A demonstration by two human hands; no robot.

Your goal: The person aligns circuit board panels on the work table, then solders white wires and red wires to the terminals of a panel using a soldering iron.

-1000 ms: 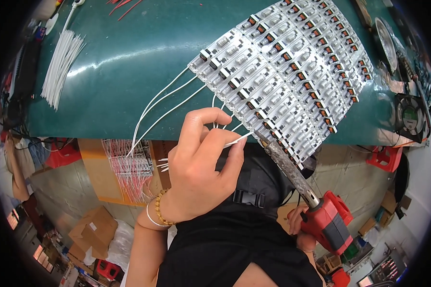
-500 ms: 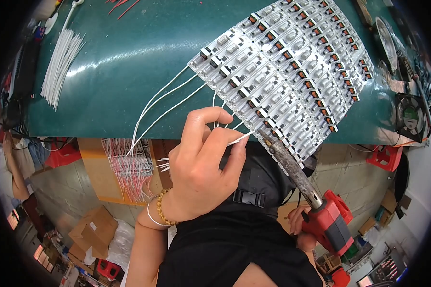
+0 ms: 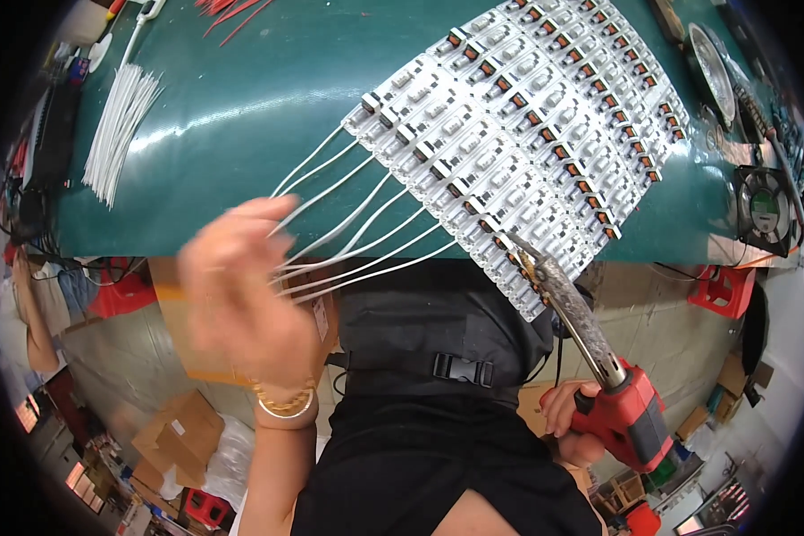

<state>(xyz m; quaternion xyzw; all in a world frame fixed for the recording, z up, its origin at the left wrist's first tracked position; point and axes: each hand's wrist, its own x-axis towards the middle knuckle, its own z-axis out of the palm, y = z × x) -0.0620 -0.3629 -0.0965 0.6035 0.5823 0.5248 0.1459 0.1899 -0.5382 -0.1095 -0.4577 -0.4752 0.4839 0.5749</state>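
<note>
My left hand [image 3: 241,290] is blurred with motion just off the near edge of the green mat [image 3: 241,107], at the free ends of several white wires [image 3: 357,241]. These wires run from rows of small white circuit modules [image 3: 527,134] laid on the mat. The blur hides whether its fingers pinch a wire. My right hand [image 3: 567,420] grips a red soldering gun [image 3: 630,420]. The gun's long metal tip [image 3: 531,263] touches the nearest row of modules at the mat's edge.
A bundle of loose white wires [image 3: 121,125] lies at the mat's left, and red wires [image 3: 228,13] lie at the far edge. A small fan [image 3: 764,210] and a round metal dish [image 3: 710,58] sit at the right. Cardboard boxes [image 3: 183,438] and red stools [image 3: 724,290] stand on the floor.
My left hand has let its pinch at the wires go and swung left and down, now blurred. The soldering gun and right hand have barely moved.
</note>
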